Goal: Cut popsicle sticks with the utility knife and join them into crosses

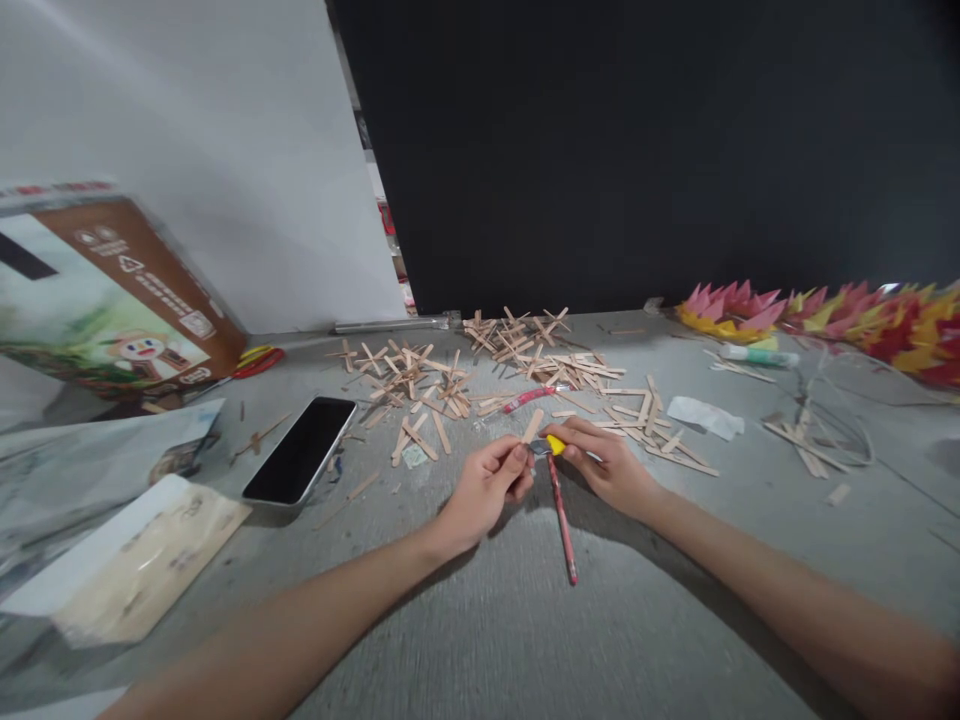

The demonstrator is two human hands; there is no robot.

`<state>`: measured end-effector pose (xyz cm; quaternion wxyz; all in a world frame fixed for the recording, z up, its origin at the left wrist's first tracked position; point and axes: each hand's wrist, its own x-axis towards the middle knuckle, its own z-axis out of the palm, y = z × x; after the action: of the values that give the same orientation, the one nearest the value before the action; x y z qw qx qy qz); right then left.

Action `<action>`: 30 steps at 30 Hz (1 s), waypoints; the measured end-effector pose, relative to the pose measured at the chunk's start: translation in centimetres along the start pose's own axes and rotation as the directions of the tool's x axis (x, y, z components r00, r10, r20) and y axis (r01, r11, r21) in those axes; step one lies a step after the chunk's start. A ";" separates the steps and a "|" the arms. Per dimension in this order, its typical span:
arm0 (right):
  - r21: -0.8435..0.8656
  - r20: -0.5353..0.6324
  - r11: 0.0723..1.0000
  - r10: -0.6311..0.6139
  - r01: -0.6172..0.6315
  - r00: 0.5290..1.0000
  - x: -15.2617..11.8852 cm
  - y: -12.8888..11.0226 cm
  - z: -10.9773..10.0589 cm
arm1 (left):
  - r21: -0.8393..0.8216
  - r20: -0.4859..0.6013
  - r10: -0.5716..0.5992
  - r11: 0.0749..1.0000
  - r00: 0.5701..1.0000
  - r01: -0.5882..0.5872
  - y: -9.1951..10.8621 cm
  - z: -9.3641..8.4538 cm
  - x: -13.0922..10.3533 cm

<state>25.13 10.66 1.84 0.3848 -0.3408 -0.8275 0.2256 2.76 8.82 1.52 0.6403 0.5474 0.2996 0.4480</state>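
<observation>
Head view: over a grey, streaky worktop (465, 640), the left hand (491, 485) has its fingers clamped around the lower end of a flat, pale wooden craft stick (533, 426), which stands up tilted from the grip. Facing it, the right hand (607, 462) has its fingers closed on a small tool with a bright yellow grip (556, 445), whose grey, metal-looking end reaches to the left fingertips, beside the stick; whether it is a blade or scissors is too small to tell. Should that end be sharp, the likeliest trouble is a nick to the left thumb or forefinger, caused by the tool skidding off the smooth wood with the two hands this close. Too much force at one spot could also split the stick along its grain, and a loose pinch might let it twist. A slim red patterned pencil (562, 520) lies with its far end close by the right fingers, so a dropping wrist could set it rolling. Just beyond, a loose heap of similar wooden sticks (409, 372) could scatter if a knuckle caught it. Well to the left, the black-screened smartphone (301, 450) seems at little risk.
</observation>
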 end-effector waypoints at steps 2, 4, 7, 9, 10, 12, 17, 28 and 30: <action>-0.007 -0.001 1.000 0.000 0.000 1.000 0.0 0.0 0.0 | -0.015 -0.010 -0.003 1.000 1.000 0.003 0.0 0.0 0.0; -0.015 -0.001 1.000 0.002 -0.002 1.000 0.0 0.1 0.0 | -0.036 -0.021 -0.006 0.999 1.000 0.005 0.0 -0.1 0.0; -0.027 0.001 1.000 0.003 -0.003 1.000 0.0 0.2 0.0 | -0.030 -0.009 -0.015 0.999 1.000 0.014 0.0 -0.1 0.0; -0.029 -0.004 1.000 -0.004 0.004 1.000 0.0 0.3 0.0 | -0.003 0.011 -0.023 1.000 1.000 0.023 0.1 -0.1 0.0; -0.029 -0.006 1.000 -0.007 0.006 1.000 0.0 0.3 0.0 | 0.009 0.018 -0.027 1.000 0.999 0.027 0.1 -0.1 0.0; -0.032 -0.006 0.999 -0.010 0.010 1.000 0.0 0.3 0.0 | 0.016 0.017 -0.028 1.000 0.999 0.027 0.2 -0.1 0.0; -0.046 -0.003 0.999 0.008 -0.008 1.000 0.0 0.3 -0.1 | -0.033 0.019 -0.023 0.999 1.000 0.024 0.3 -0.1 -0.1; -0.070 -0.007 0.997 0.022 -0.023 1.000 0.1 0.1 -0.2 | -0.088 0.013 -0.030 0.996 0.999 0.031 0.1 -0.2 -0.1; -0.071 -0.003 0.997 0.010 -0.010 1.000 0.1 0.1 -0.1 | -0.046 0.010 -0.038 0.998 0.999 0.039 0.2 -0.2 -0.1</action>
<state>25.24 10.85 1.88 0.3725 -0.3588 -0.8327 0.1976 2.55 8.81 1.64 0.6627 0.5286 0.2966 0.4398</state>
